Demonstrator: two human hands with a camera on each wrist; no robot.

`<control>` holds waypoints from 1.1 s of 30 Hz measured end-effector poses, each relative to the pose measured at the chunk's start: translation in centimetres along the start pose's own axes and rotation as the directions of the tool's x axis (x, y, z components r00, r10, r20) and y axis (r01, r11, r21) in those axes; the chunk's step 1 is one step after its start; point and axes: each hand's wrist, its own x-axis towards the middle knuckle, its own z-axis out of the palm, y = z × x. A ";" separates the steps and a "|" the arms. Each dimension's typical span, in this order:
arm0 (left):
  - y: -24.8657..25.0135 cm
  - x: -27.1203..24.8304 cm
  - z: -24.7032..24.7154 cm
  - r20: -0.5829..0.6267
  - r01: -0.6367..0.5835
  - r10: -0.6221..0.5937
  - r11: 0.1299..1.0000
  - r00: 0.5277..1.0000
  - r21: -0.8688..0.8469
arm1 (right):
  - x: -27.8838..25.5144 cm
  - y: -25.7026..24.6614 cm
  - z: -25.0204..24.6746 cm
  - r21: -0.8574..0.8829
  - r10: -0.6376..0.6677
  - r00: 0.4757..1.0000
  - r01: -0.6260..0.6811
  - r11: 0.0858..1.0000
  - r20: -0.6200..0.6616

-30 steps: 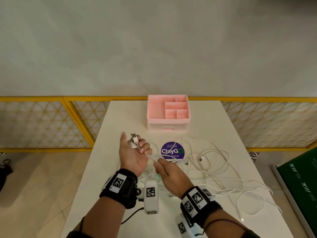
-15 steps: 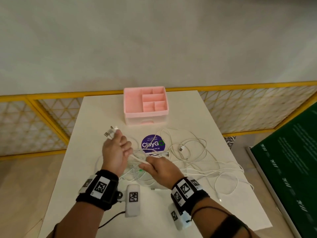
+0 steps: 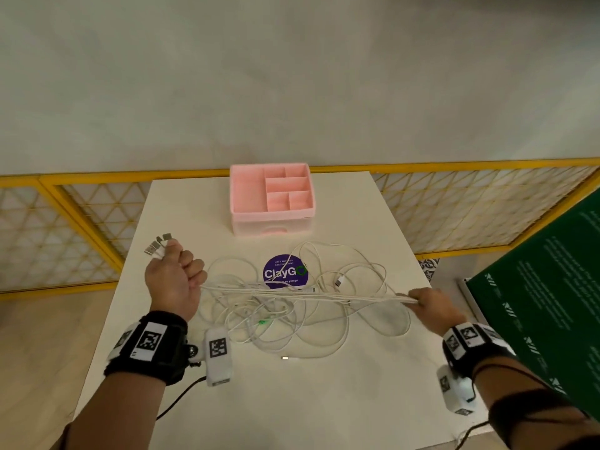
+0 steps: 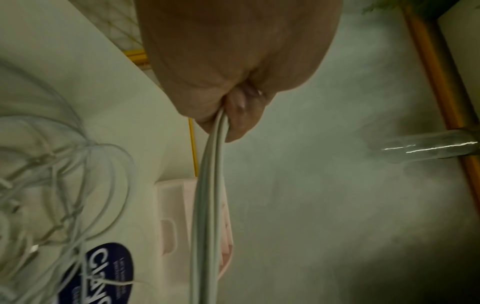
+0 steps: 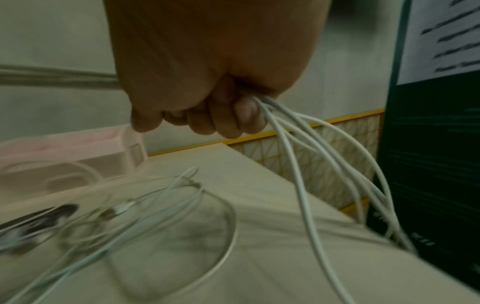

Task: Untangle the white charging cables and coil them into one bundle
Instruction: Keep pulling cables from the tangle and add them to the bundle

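Note:
Several white charging cables (image 3: pixel 311 298) run taut between my two hands above the white table (image 3: pixel 341 401). My left hand (image 3: pixel 175 277) grips them in a fist at the table's left, with their USB plugs (image 3: pixel 157 245) sticking out past the thumb. In the left wrist view the cables (image 4: pixel 207 205) leave my left hand (image 4: pixel 228 123) side by side. My right hand (image 3: pixel 428 306) grips the same strands near the table's right edge; in the right wrist view the loose cables (image 5: pixel 298 164) fan out below its curled fingers (image 5: pixel 228 121). A tangle of cable loops (image 3: pixel 292 323) lies on the table between the hands.
A pink compartment organiser (image 3: pixel 272 198) stands at the table's far middle. A purple round sticker (image 3: pixel 285 272) lies under the cables. A yellow lattice fence (image 3: pixel 470 206) runs behind the table. A dark green board (image 3: pixel 545 306) stands close to the right edge.
My right hand has slid along the cables from beside the left hand out to the table's right edge, stretching the strands taut. The left hand keeps its grip near the plugs.

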 end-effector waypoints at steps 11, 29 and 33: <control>-5.1 -2.8 -0.6 -0.013 0.159 -0.159 0.978 0.987 0.132 | 0.1 7.0 -7.3 0.334 0.510 0.639 -0.386 0.860 -0.576; -2.8 -1.5 0.6 -0.008 0.115 -0.115 0.993 0.993 0.013 | -0.4 6.5 5.5 -0.177 0.682 0.720 -0.661 0.730 0.124; -3.4 -2.1 1.7 0.004 0.126 -0.126 0.992 0.992 0.011 | -0.7 -2.7 2.2 -0.217 0.419 0.900 -0.389 0.895 0.116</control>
